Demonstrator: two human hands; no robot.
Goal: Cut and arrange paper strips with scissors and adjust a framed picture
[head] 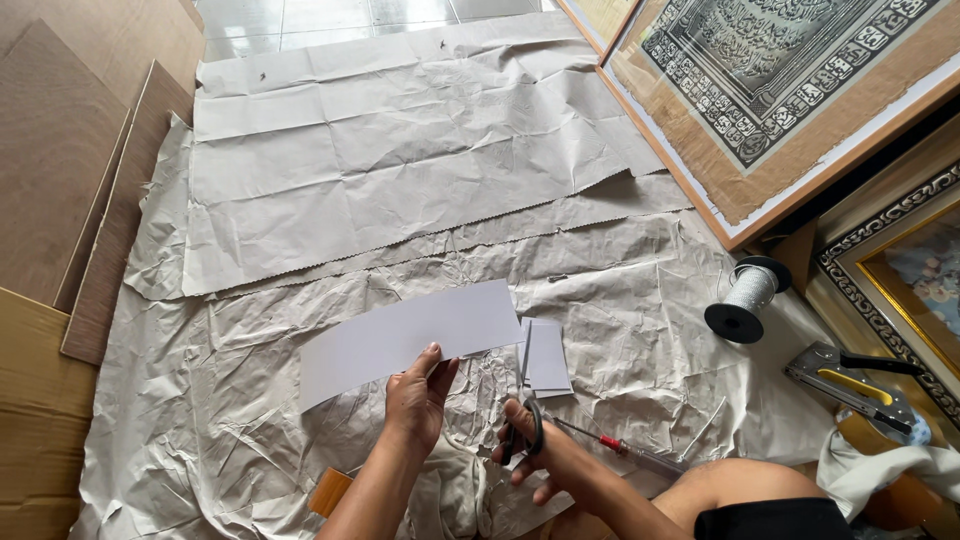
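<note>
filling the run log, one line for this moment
left hand: holds white card strip | right hand: grips black-handled scissors

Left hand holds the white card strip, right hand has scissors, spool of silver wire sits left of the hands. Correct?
Not quite. In the head view the spool of silver wire stands to the right of the hands, near the framed picture. The rest holds: left hand holds the white card strip, right hand has the scissors.

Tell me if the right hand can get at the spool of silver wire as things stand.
Probably not straight away: the right hand holds scissors, so its grip is taken. The spool of silver wire stands off to the right on crumpled paper, with nothing between.
</note>
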